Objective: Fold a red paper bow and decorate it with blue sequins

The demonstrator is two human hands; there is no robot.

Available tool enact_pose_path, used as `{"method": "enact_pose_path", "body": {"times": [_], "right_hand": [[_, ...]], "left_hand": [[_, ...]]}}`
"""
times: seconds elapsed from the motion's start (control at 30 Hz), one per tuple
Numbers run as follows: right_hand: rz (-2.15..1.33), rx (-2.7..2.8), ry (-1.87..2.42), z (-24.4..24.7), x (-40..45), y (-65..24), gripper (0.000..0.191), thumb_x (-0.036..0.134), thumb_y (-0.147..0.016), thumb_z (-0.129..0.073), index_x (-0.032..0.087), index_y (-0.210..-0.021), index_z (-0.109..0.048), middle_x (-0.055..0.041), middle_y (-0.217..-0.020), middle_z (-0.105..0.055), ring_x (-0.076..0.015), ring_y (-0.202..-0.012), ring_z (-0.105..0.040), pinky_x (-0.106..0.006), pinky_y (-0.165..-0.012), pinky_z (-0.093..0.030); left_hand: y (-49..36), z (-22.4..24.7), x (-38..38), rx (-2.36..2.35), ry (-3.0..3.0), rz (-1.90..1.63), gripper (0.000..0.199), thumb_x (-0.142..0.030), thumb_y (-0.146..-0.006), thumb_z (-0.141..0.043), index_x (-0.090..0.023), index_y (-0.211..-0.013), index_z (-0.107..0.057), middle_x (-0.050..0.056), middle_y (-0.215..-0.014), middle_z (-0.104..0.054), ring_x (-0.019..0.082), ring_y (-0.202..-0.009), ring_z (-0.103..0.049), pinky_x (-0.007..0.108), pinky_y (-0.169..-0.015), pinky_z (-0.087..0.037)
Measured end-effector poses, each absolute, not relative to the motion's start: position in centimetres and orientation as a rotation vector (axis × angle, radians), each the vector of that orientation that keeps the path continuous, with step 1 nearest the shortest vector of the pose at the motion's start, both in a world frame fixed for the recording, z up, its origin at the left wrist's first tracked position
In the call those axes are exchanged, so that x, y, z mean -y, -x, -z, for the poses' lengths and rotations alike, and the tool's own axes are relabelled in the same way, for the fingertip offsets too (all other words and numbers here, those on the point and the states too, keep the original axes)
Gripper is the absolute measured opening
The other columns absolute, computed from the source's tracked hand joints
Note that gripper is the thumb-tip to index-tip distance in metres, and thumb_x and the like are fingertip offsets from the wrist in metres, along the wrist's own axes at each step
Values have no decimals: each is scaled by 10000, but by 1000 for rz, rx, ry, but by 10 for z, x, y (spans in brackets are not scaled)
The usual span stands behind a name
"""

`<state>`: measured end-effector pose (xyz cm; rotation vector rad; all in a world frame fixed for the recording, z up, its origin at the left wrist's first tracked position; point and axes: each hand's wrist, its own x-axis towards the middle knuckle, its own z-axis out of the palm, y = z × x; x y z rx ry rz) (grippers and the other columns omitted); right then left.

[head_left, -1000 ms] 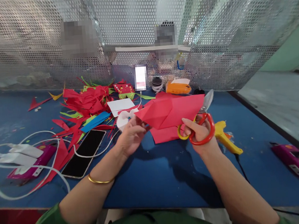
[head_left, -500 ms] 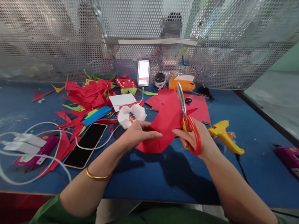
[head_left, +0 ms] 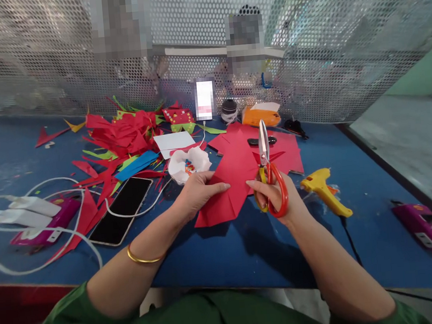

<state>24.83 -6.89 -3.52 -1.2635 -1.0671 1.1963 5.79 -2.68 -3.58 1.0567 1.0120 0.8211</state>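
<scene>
The left hand (head_left: 199, 193) holds the left edge of a folded red paper (head_left: 232, 173), its fingers closed on it. The right hand (head_left: 278, 197) pinches the right edge, and the same fingers carry the scissors (head_left: 263, 150), blades upward. The paper is above the near part of the blue counter (head_left: 224, 261), between the white flower-shaped paper (head_left: 179, 167) at left and the yellow glue gun (head_left: 325, 188) at right.

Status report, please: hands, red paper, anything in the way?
Left hand and right hand gripping folded red paper. Scissors also in right hand. Loose red sheets just behind.
</scene>
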Motion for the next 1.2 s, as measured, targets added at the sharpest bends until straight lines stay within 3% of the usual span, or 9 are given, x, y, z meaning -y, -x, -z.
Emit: {"method": "enact_pose_path", "body": {"times": [0.13, 0.37, 0.63, 0.9, 1.2], "right_hand": [[-1091, 1023, 1331, 36, 67, -248, 420, 392, -636, -846, 242, -690, -457, 112, -360, -458, -83, -267, -382, -209, -298, -300], [-1016, 1016, 1361, 35, 68, -247, 416, 387, -659, -834, 243, -696, -444, 120, -388, -461, -73, -277, -401, -201, -302, -318], [-1034, 1027, 1369, 35, 70, -243, 404, 376, -634, -861, 234, -770, -508, 119, -454, -504, -64, -293, -425, -193, -298, -318], [-1078, 1009, 1404, 37, 69, -244, 449, 373, -582, -892, 235, -751, -499, 125, -454, -495, -61, -265, -396, -203, -269, -283], [-1104, 1002, 1406, 40, 68, -244, 453, 317, -566, -893, 233, -852, -552, 120, -473, -524, -79, -275, -424, -218, -279, -294]], "left_hand": [[-60, 39, 29, -1031, -1040, -823, 168, -256, -631, -855, -165, -741, -765, 75, -746, -758, 169, -615, -657, 299, -611, -505], [-59, 38, 30, -984, -856, -695, 328, -278, -561, -918, -142, -829, -787, 104, -809, -780, 197, -677, -702, 307, -680, -542], [-62, 32, 34, -1129, -1011, -822, 129, -228, -625, -850, -165, -714, -783, 61, -680, -755, 167, -566, -647, 289, -565, -505], [-60, 35, 33, -1068, -1094, -821, 201, -328, -647, -862, -168, -733, -774, 50, -653, -723, 142, -537, -604, 268, -528, -452], [-61, 39, 34, -1179, -1211, -988, 205, -368, -704, -823, -175, -748, -774, 42, -716, -736, 180, -641, -637, 291, -578, -482]]}}
